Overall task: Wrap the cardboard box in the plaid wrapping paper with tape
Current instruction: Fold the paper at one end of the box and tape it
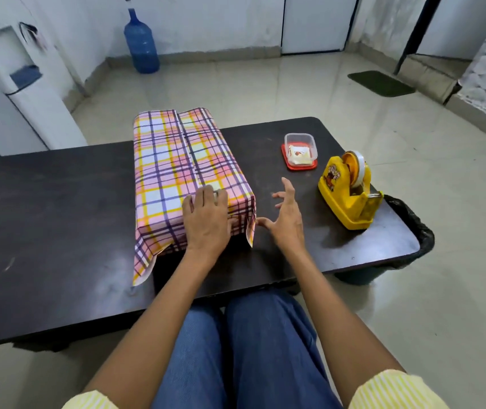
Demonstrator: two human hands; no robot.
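Plaid wrapping paper [173,160] covers the cardboard box mid-counter [58,219], seam running along the top, near-end flaps hanging loose. Left grip [206,219] is released, fingers flat on the paper's near top edge. Right grip [287,219] is released too, fingers splayed just beside the corner flap. Further right sit a plastic container [300,149] and a yellow tape dispenser [348,196].

The plaid wrapping paper [176,160] — seam along its top, near-end flaps loose — hides the box; yellow tape dispenser [349,193] stands apart.

I am counting one plaid-wrapped box [170,160], one tape dispenser [348,193], one clear container [300,149], one blue bottle [141,45], one table [44,202], and two hands: left hand [206,215], right hand [287,214].
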